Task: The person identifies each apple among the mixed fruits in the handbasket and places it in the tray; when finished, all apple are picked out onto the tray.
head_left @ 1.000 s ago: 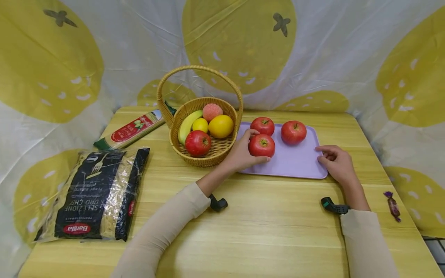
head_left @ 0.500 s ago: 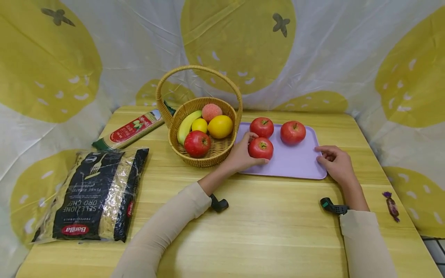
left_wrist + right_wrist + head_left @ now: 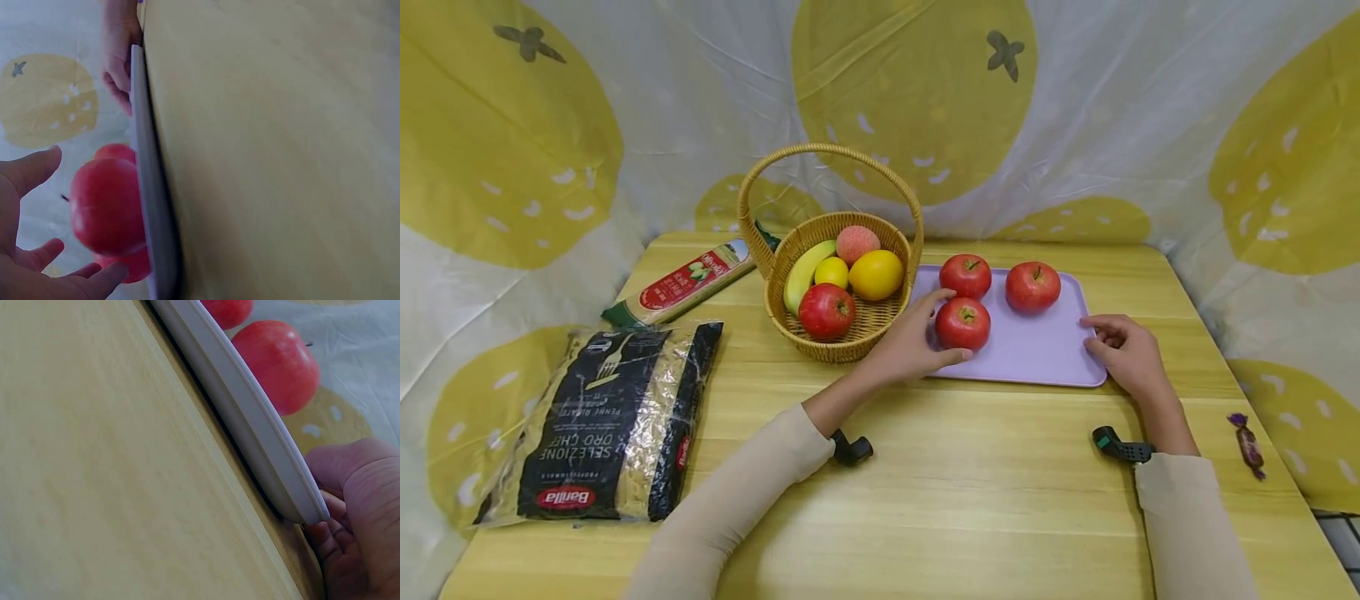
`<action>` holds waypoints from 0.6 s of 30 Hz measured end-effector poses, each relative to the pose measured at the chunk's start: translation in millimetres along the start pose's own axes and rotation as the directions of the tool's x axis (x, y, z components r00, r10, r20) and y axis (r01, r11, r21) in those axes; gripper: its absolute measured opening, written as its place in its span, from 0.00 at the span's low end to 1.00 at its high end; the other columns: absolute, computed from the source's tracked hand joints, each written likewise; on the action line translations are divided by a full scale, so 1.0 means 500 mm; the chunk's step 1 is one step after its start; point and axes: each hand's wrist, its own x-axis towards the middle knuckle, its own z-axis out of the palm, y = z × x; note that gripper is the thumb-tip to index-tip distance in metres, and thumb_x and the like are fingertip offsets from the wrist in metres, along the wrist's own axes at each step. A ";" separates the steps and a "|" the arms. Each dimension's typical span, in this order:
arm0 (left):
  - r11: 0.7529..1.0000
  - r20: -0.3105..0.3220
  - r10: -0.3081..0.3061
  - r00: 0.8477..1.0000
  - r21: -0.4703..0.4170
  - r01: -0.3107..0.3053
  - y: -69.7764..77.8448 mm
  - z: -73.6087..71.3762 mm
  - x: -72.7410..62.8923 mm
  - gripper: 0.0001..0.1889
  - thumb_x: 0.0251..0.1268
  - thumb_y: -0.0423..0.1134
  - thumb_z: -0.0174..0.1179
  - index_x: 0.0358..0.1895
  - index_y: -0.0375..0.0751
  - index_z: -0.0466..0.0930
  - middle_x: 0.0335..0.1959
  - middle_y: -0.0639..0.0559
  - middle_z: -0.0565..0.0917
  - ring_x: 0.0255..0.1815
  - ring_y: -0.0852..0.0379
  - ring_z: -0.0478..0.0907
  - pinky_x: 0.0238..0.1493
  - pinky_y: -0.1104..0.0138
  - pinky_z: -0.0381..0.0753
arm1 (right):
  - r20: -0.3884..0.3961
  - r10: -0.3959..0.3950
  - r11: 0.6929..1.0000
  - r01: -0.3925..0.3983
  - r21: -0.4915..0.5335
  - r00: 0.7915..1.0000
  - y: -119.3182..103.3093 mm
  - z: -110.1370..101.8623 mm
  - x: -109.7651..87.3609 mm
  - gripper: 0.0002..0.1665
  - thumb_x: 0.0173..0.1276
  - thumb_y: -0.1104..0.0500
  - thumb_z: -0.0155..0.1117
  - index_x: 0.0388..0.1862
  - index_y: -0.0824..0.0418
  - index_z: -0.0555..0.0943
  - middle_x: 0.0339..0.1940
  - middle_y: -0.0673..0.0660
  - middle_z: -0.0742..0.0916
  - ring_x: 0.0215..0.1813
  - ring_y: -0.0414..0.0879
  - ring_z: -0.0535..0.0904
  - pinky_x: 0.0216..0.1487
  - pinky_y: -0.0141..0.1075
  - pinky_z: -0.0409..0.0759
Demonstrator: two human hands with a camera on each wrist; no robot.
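A purple tray (image 3: 1045,354) carries three red apples. The front apple (image 3: 962,324) sits between the spread thumb and fingers of my left hand (image 3: 904,343). In the left wrist view a gap shows between the thumb and this apple (image 3: 106,206); whether the fingertips touch an apple, I cannot tell. Behind it are the back-left apple (image 3: 965,276) and the right apple (image 3: 1033,287). My right hand (image 3: 1129,352) pinches the tray's right edge, its thumb at the rim and its fingers curled below, as the right wrist view shows at the tray's corner (image 3: 294,487).
Left of the tray stands a wicker basket (image 3: 831,350) with a tall handle, holding a banana, lemon, apple and other fruit. A pasta bag (image 3: 595,425) and a long red-green packet (image 3: 677,283) lie further left. A wrapped candy (image 3: 1247,446) lies at the right edge.
My left hand has loosened from the front apple and drawn back a little to the left, its fingers wider apart. The apple stays on the tray. My right hand keeps its place.
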 end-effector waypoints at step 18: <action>0.996 -0.177 0.086 0.981 0.041 -0.080 0.010 -0.210 -0.092 0.38 0.53 0.56 0.78 0.68 0.53 0.75 0.66 0.56 0.79 0.62 0.55 0.80 0.63 0.55 0.82 | 0.011 0.009 1.000 -0.008 -0.017 1.000 0.002 -0.001 0.003 0.19 0.76 0.56 0.63 0.61 0.61 0.84 0.43 0.57 0.79 0.39 0.43 0.70 0.35 0.22 0.68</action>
